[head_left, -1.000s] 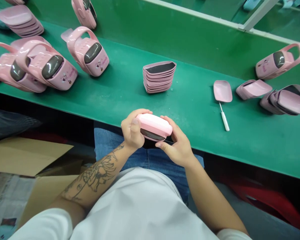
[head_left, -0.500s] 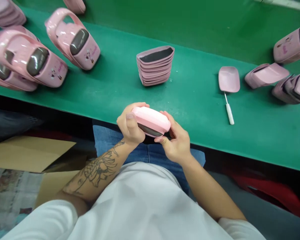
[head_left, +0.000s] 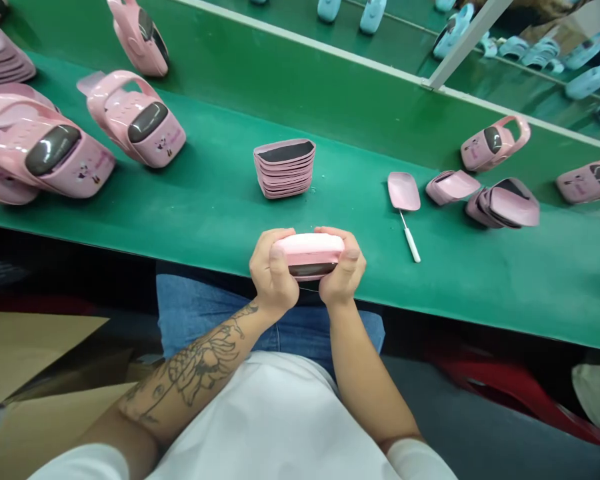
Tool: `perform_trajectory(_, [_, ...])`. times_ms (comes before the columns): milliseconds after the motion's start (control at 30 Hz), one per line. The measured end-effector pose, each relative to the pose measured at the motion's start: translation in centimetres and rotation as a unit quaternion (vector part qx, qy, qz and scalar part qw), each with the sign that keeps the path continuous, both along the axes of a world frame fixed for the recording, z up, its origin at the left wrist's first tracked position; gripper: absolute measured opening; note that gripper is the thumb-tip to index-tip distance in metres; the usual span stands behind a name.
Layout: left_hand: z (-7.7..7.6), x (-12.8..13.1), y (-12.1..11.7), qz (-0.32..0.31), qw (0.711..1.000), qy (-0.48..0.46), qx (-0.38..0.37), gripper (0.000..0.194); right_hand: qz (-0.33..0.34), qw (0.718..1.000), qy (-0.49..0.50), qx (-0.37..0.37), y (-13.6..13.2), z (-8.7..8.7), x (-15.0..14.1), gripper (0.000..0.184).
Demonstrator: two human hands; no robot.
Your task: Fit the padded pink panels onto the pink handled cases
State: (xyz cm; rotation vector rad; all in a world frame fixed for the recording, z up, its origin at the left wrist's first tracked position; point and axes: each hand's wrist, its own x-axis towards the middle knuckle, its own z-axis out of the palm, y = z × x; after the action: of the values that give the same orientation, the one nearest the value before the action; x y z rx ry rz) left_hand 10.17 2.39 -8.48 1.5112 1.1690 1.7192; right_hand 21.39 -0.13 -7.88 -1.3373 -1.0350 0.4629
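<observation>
Between my two hands is a pink plastic case (head_left: 313, 247) with a dark glossy window along its near side, held just over the table's front edge. My left hand (head_left: 275, 270) wraps its left end, thumb up against the near face. Round the right end closes my right hand (head_left: 343, 267), its thumb pressed on the near corner. The fingers behind the case are partly hidden. Beyond my hands, a stack of pink curved panels (head_left: 285, 175) with a black top surface stands on the green table (head_left: 205, 220).
Pink handled cases (head_left: 70, 160) with dark windows crowd the left. To the right lie a white-handled screwdriver (head_left: 411, 245), its tip by a shallow pink cover (head_left: 404, 191), and stacked pink parts (head_left: 503, 203). A green partition (head_left: 330, 87) runs behind. An open cardboard box (head_left: 35, 347) sits lower left.
My right hand has shifted its grip from the case's right corner to wrap its end, thumb now upright. The case has turned from slanted to nearly level. The camera view has swung too.
</observation>
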Motion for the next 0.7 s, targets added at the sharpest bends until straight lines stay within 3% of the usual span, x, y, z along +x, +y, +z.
perform_trajectory(233, [0.4, 0.3, 0.4, -0.007, 0.997, 0.005, 0.071, 0.048, -0.008, 1.0, 0.013, 0.011, 0.7, 0.0, -0.7, 0.07])
perform_trajectory(367, [0.9, 0.0, 0.0, 0.015, 0.997, 0.026, 0.068, 0.044, 0.012, 0.994, 0.106, -0.034, 2.2, -0.3, -0.4, 0.071])
perform_trajectory(467, [1.2, -1.5, -0.5, -0.085, 0.995, 0.054, -0.002, 0.055, 0.023, 0.98, 0.179, -0.082, 2.6, 0.0, 0.6, 0.078])
perform_trajectory(567, [1.3, -3.4, -0.7, -0.244, 0.955, 0.103, -0.133, 0.078, 0.024, 0.965, 0.231, -0.122, 2.0, 0.5, 1.4, 0.088])
perform_trajectory(633, [1.5, -4.2, -0.7, -0.287, 0.931, 0.095, -0.204, 0.081, 0.017, 0.968, 0.216, -0.124, 1.1, 0.7, 1.6, 0.088])
perform_trajectory(700, [1.6, -4.4, -0.8, -0.294, 0.925, 0.08, -0.227, 0.079, 0.014, 0.979, 0.176, -0.098, -0.1, 0.6, 1.7, 0.08])
